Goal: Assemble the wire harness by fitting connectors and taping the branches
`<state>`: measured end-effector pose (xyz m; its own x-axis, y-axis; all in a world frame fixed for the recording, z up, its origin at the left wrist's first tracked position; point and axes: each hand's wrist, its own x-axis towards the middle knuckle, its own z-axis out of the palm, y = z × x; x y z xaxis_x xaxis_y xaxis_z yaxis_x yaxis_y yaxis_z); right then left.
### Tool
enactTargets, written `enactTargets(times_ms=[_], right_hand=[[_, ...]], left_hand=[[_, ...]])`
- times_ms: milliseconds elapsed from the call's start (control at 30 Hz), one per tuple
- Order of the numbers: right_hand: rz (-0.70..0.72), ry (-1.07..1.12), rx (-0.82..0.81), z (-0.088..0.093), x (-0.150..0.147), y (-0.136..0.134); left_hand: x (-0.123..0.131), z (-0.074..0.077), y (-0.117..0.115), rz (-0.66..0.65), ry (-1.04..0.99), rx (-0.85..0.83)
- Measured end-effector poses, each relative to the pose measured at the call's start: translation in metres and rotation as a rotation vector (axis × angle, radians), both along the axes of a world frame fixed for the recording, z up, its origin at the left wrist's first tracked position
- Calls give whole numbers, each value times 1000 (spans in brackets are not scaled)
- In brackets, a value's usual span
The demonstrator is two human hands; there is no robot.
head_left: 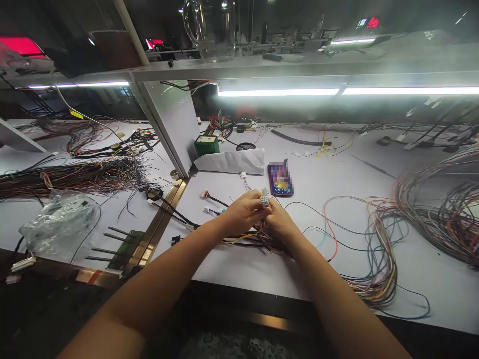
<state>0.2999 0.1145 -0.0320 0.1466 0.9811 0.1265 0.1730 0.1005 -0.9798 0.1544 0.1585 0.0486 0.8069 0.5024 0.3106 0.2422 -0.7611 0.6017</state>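
Over the middle of the white worktable, my left hand [242, 213] is closed, its thumb and forefinger around a small white multi-hole wire connector [265, 200]. Pressed close beside it, my right hand [280, 220] has its fingers curled around wires just below that connector; the fingertips are partly hidden. A wire harness [239, 241] with black and yellow leads runs beneath both hands. To the left of my hands lie an orange-and-white connector [204, 194] on black wires and a black connector [175, 240].
A phone [281, 178] lies beyond my hands, near a folded white sheet [232, 162] and a green box [206, 144]. Loose wire coils [385, 249] spread at right. Upright metal pins on a green plate [127, 249] and a plastic bag [62, 222] are at left, below a shelf [284, 70].
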Motion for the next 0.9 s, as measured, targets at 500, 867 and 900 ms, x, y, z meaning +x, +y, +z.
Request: enactTargets(times_ms=[500,867,900], right_hand=[[-143,-509,548,-13,-22,-46],[81,506,-205,3,-11,-19],[118,432,-217,6,-10,-10]], left_hand=[[11,-3,11,323,472,90],[5,2,1,91,15,-34],[8,6,4,-15,14,30]])
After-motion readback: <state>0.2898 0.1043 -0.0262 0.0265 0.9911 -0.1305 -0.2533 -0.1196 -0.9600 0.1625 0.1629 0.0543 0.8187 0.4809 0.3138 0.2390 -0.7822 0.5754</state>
